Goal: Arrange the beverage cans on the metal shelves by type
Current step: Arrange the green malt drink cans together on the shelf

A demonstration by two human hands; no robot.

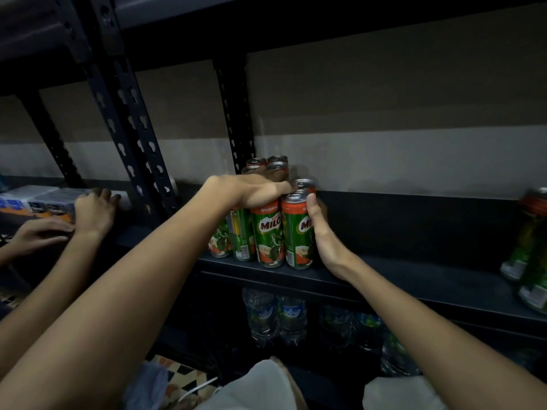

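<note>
A cluster of several green Milo cans (268,232) with red tops stands on the dark metal shelf (399,279), beside a perforated upright. My left hand (251,192) lies over the tops of the front cans, fingers curled down across them. My right hand (321,229) wraps the right side of the front right can (296,235), thumb near its rim. More cans (276,164) stand behind the front row, partly hidden by my left hand.
Other green cans (529,255) stand at the shelf's far right edge. Water bottles (276,318) fill the shelf below. Another person's hands (91,211) rest on packaged goods (35,199) in the left bay. Black perforated uprights (139,149) divide the bays.
</note>
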